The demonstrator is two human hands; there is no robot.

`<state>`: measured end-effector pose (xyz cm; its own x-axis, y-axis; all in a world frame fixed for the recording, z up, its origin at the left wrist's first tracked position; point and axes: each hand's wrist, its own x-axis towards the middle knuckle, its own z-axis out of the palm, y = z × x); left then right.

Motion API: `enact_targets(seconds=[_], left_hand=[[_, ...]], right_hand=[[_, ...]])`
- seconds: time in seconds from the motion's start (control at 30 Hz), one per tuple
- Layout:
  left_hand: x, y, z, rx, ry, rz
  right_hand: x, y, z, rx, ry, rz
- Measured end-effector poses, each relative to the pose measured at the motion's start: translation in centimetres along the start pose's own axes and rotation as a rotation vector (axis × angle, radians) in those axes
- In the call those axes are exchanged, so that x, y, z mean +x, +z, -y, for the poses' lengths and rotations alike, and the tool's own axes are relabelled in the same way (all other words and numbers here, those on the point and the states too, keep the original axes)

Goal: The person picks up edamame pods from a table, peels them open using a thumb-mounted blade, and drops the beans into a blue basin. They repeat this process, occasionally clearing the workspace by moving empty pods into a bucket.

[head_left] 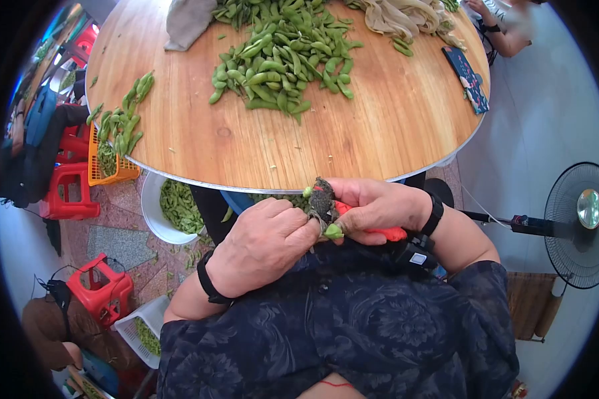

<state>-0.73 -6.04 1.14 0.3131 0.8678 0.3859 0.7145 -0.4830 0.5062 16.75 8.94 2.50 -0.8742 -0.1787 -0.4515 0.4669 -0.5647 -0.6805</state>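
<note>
In front of my chest, just below the table edge, both hands work close together. My left hand [266,243] is closed, its fingertips at a green soybean pod [333,231]. A dark grey, rough cloth-like wrap [321,199] stands up between the hands; whether it covers a finger cannot be made out. My right hand [379,207] is curled around an orange-red tool handle [394,233], whose working end is hidden. A big pile of soybean pods [279,63] lies on the round wooden table [233,149] ahead.
More pods [126,120] lie at the table's left edge, near a yellow basket [116,174]. A white basin [154,219] of pods stands below. Red stools [103,289], a white basket [154,312] and seated people are left. A phone [466,80] and fan [579,226] are right.
</note>
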Motion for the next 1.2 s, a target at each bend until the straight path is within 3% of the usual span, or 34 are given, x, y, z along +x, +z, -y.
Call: enact_targets(seconds=[0.3, 0.6, 0.7, 0.77, 0.83, 0.87, 0.9, 0.97, 1.03, 1.13, 1.17, 1.2], left_hand=[[-0.5, 0.0, 0.5, -0.058, -0.004, 0.012], [-0.6, 0.4, 0.5, -0.088, -0.048, -0.025], [-1.5, -0.8, 0.6, -0.113, -0.141, -0.087], [-3.7, -1.9, 1.0, -0.037, -0.247, -0.143], [-6.1, -2.8, 1.6, 0.06, -0.419, -0.269], [-7.7, -3.0, 2.2, 0.104, -0.519, -0.356], [-8.9, -3.2, 2.6, 0.146, -0.62, -0.441], [-10.3, -4.3, 2.7, 0.253, -0.678, -0.482], [-11.9, -4.7, 2.9, 0.361, -0.743, -0.523], [-12.8, -4.2, 2.6, -0.012, -0.809, -0.752], [-12.2, -3.7, 2.3, 0.001, -0.826, -0.757], [-11.1, -3.2, 1.8, -0.246, -0.845, -0.845]], right_hand=[[-0.1, 0.0, -0.1, 0.033, 0.034, 0.053], [-0.3, 0.1, -0.4, -0.211, -0.081, -0.031], [-1.2, 0.5, 1.1, -0.596, 0.025, -0.203], [-2.3, 0.5, 2.3, -0.826, -0.066, -0.349], [-2.5, -2.0, 2.1, -1.235, -0.536, -0.586], [-2.8, -1.9, 3.5, -1.323, -0.429, -0.776], [-2.4, -3.3, 3.8, -1.445, -0.492, -0.907], [-1.5, -4.6, 5.5, -1.476, -0.354, -0.998], [0.1, -5.4, 6.0, -1.544, -0.429, -1.006], [1.6, -7.2, 5.6, -1.673, -0.505, -1.041], [2.1, -7.5, 5.4, -1.74, -0.517, -1.074], [1.1, -5.8, 5.8, -1.731, -0.536, -1.042]])
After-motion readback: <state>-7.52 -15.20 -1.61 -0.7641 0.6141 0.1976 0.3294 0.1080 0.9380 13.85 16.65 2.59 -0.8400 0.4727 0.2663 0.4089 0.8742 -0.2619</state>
